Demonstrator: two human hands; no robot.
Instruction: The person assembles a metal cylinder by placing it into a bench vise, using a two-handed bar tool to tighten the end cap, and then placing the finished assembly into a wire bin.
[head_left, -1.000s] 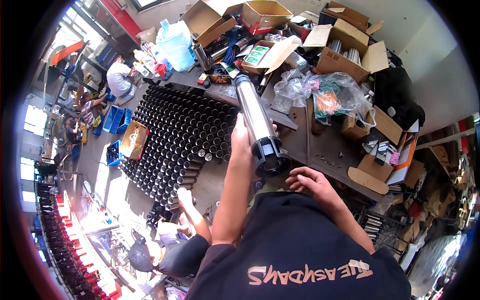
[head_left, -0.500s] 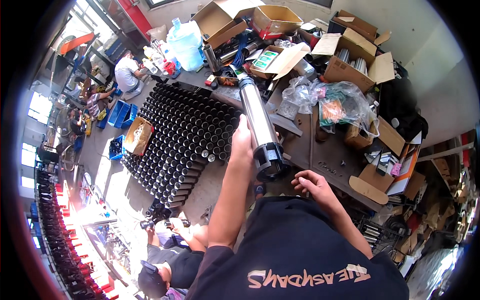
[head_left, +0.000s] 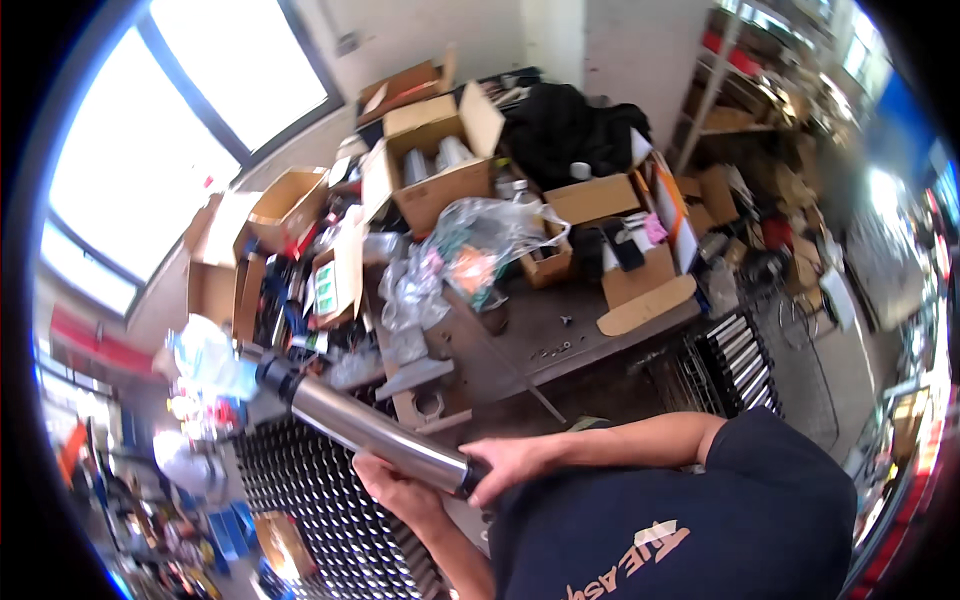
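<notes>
Since the silver tube (head_left: 375, 432) slants up-left in front of the tabletop (head_left: 590, 347), with most of its length past both hands, a careless turn could knock its far end into the light-blue jug (head_left: 212, 362) at the tabletop's left end; smooth metal slipping could drop it onto the rows of black tubes (head_left: 310, 482), left of and below the tabletop. Left hand (head_left: 402, 492) supports from beneath, fingers curled on the tube, partly hidden; right hand (head_left: 510, 464), before the tabletop, arm bent across, fingers gripping the near end
</notes>
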